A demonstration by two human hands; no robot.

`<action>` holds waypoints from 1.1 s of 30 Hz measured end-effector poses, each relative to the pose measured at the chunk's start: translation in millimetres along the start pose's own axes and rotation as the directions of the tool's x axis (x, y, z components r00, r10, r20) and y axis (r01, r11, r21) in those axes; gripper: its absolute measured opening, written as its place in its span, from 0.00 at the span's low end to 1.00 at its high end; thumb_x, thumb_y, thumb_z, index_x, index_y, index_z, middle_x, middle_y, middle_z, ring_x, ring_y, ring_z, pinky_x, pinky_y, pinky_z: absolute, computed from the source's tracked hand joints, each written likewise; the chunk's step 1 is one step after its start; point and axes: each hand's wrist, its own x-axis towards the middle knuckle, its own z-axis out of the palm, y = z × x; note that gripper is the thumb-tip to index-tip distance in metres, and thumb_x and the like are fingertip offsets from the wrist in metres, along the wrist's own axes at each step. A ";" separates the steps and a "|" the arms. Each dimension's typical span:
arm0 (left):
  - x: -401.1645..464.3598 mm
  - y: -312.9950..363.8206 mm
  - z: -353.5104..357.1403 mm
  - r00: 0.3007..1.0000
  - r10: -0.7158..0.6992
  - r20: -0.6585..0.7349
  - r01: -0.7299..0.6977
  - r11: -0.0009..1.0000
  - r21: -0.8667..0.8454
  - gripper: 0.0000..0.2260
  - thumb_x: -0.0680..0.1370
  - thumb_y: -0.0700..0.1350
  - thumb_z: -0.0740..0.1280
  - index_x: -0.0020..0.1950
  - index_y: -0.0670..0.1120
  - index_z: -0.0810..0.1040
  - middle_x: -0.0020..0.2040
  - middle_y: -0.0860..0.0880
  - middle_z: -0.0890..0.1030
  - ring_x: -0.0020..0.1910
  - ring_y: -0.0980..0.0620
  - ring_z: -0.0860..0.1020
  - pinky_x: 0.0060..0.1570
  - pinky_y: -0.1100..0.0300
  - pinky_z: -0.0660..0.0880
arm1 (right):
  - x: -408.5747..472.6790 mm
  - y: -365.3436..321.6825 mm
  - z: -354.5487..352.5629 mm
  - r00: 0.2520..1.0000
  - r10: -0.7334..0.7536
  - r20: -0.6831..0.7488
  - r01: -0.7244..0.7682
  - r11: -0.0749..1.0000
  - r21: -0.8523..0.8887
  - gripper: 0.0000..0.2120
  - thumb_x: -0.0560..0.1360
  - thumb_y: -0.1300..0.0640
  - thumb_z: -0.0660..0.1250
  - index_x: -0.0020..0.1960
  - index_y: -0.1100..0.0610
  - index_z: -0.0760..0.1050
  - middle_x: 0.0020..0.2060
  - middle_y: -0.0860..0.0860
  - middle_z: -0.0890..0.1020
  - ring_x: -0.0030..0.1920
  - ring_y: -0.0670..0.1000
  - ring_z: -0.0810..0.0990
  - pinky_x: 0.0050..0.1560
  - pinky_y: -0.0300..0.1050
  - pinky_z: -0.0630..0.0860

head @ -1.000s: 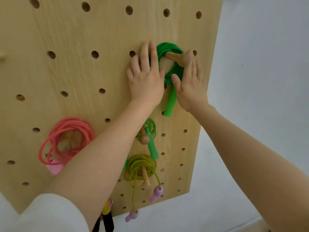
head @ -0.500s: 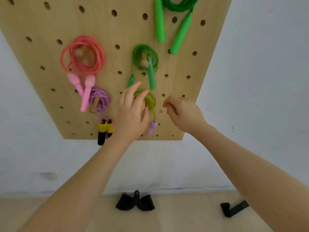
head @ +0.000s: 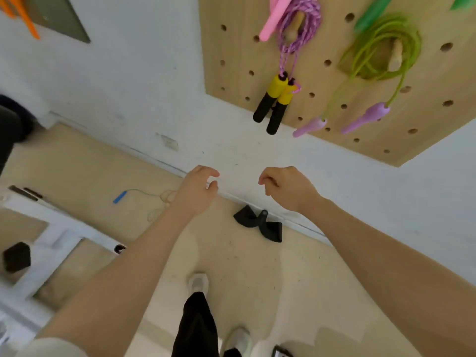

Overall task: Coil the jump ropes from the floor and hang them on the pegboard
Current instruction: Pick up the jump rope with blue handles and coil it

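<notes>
A pale jump rope with a blue handle (head: 120, 197) lies loose on the floor to the left, its cord partly hidden behind my left wrist. My left hand (head: 198, 191) and my right hand (head: 286, 188) hang in the air below the pegboard (head: 231, 60), fingers loosely curled, holding nothing. On the board's pegs hang a purple rope with yellow-and-black handles (head: 298, 24), a lime-green rope with lilac handles (head: 381, 55), a pink handle (head: 273, 19) and part of a green handle (head: 371, 16).
A black object (head: 260, 224) lies at the foot of the white wall. A white frame or low furniture (head: 51, 243) stands at the left with a small black block (head: 16, 257) on it. My legs and pale shoes (head: 198, 284) are below.
My hands have come off the pegboard and dropped below it. The view has swung down and left from the board to the floor, bringing the blue-handled rope into sight.
</notes>
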 end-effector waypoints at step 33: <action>239.0 -649.5 290.1 0.671 -0.741 -0.011 0.738 0.669 -0.088 0.16 0.78 0.40 0.60 0.66 0.42 0.70 0.63 0.45 0.75 0.59 0.45 0.74 0.55 0.60 0.66 | 538.5 146.6 675.5 0.875 0.076 0.479 -0.023 0.993 -0.117 0.18 0.79 0.53 0.57 0.64 0.63 0.66 0.60 0.61 0.71 0.61 0.61 0.71 0.59 0.54 0.70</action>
